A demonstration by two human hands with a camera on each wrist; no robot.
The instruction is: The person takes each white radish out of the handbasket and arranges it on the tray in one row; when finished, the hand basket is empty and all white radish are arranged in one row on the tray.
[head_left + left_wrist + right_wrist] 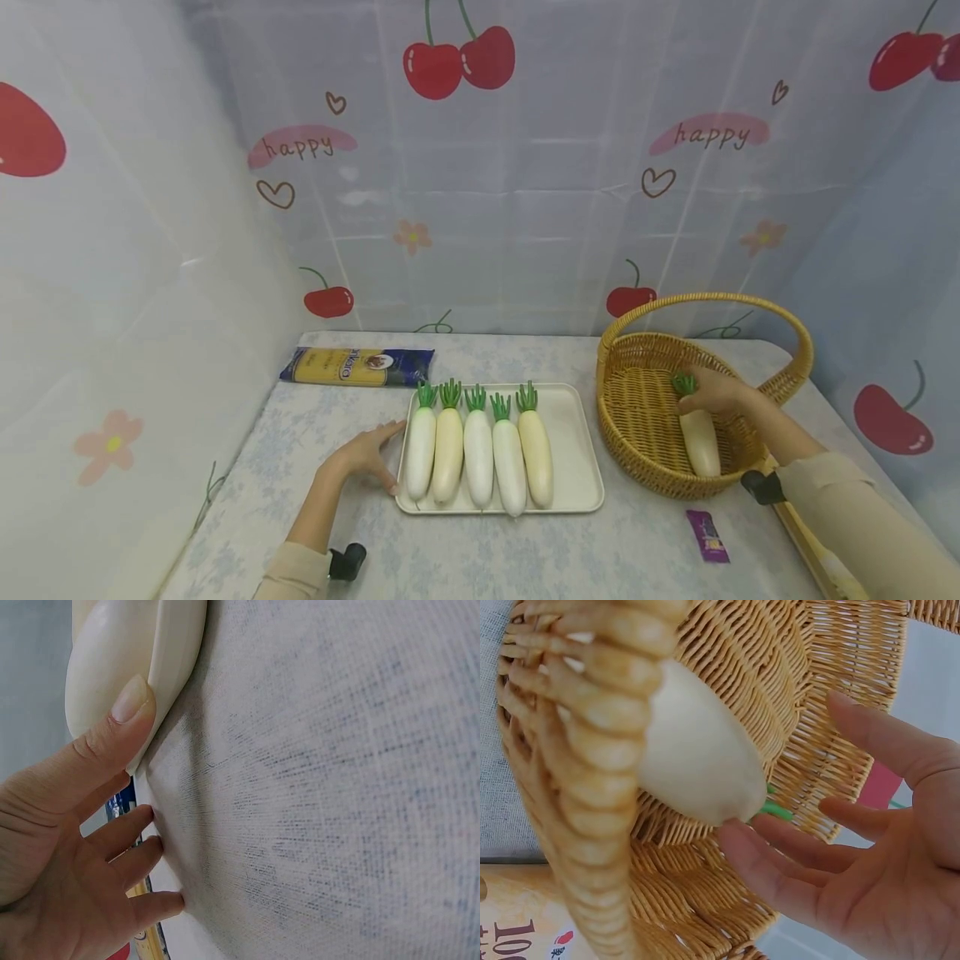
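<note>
My left hand (363,457) is spread at the left edge of a cream tray (576,450), its thumb at the rim in the left wrist view. Several white radishes (478,458) with green tops lie side by side on that tray. Over at the right, my right hand (712,392) reaches into a wicker basket (637,467). One white radish (701,746) lies inside, its green top next to my fingers. In the right wrist view the thumb stands apart from the radish, while the fingertips are right at its end.
A blue and yellow pasta packet (348,367) lies behind the tray on the left. In front of the basket is a small purple packet (707,536). The basket's tall handle (708,297) arches above its opening. A yellowish package (517,915) lies beside the basket.
</note>
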